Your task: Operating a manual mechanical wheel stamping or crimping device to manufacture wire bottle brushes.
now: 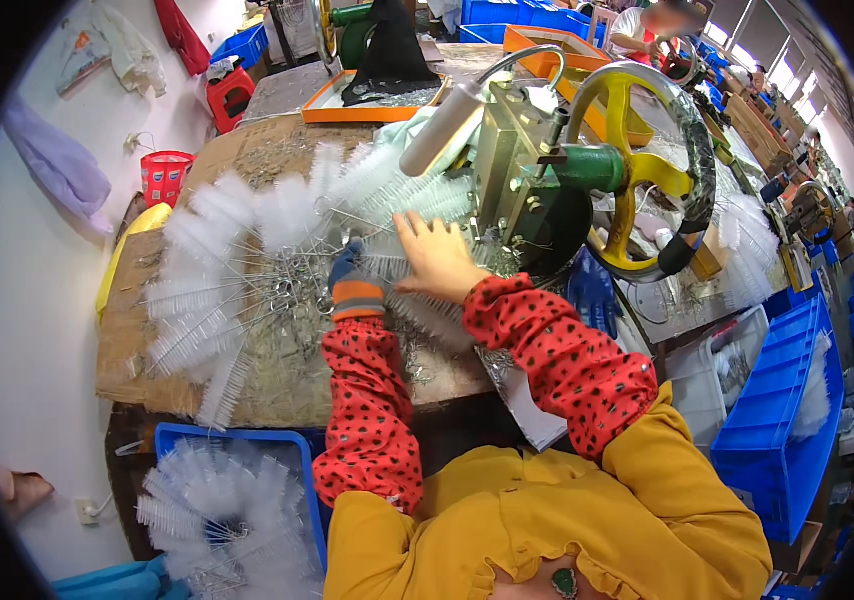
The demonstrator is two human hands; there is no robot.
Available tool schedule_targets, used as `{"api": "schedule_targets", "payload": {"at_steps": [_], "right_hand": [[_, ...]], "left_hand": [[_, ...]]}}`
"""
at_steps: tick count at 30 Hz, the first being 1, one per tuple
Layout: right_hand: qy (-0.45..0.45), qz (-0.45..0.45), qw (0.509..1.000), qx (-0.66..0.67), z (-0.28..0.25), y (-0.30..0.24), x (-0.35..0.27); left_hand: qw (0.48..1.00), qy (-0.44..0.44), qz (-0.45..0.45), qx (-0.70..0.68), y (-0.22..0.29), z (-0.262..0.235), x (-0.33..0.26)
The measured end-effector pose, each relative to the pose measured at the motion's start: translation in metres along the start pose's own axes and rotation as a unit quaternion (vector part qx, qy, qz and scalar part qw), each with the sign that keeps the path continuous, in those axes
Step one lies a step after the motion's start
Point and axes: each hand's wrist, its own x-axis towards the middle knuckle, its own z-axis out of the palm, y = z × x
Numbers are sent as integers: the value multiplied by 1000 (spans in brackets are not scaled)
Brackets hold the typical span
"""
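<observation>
My left hand [352,272], in a blue glove with an orange and grey cuff, is closed at the wire end of a white-bristled brush [387,264]. Just to its right, my bare right hand [439,258] lies over the bristles with its fingers stretched and spread. The palm hides part of the brush. Around the left hand, many similar white brushes [202,265] fan out on the table, their looped wire ends bunched toward the middle. Ahead and to the right stands a green machine [507,165] with a yellow-spoked handwheel [627,170].
A lamp [442,130] hangs over the work. A blue bin [312,480] of brushes stands below the table's front edge. A blue glove [592,290] lies right of the machine. Further right is a large blue crate [777,430]. An orange tray [327,112] sits at the back; another person [637,30] is beyond.
</observation>
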Motion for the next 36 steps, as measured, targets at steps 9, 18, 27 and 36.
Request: {"api": "schedule_targets", "payload": {"at_steps": [9, 18, 27, 36], "right_hand": [[59, -99, 985, 129, 0, 24, -10], [158, -167, 956, 185, -28, -1, -32], [512, 127, 847, -75, -169, 94, -181], [380, 296, 841, 246, -182, 142, -164]], "left_hand": [[990, 39, 130, 46, -97, 14, -24], [951, 137, 125, 246, -57, 18, -33], [885, 216, 172, 374, -16, 23, -30], [886, 244, 60, 390, -19, 39, -28]]}}
